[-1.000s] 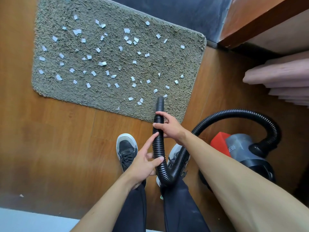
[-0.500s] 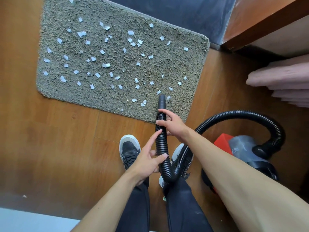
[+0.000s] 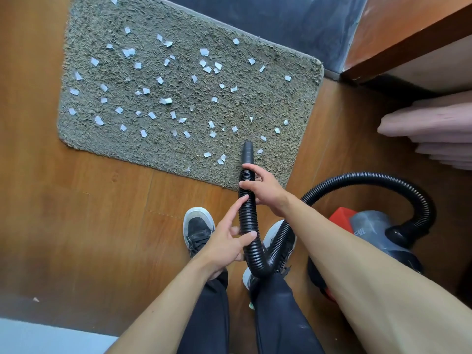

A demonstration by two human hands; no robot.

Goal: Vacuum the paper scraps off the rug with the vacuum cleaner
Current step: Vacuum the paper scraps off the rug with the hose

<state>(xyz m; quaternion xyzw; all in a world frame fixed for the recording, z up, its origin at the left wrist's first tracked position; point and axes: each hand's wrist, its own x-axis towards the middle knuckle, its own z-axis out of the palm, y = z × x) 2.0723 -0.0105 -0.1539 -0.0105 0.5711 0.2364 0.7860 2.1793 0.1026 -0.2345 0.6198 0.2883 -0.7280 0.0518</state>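
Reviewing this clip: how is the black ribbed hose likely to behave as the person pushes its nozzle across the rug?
The hose probably flexes easily: it sags into a U-bend below the hands. Likely that's why the right hand grips near the smooth nozzle while the left hand steadies lower down. Its ribs probably resist slipping. Pulled far, it may tug the vacuum cleaner.

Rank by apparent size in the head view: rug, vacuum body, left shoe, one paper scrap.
1. rug
2. vacuum body, partly hidden behind the right forearm, so its full extent is unclear
3. left shoe
4. paper scrap
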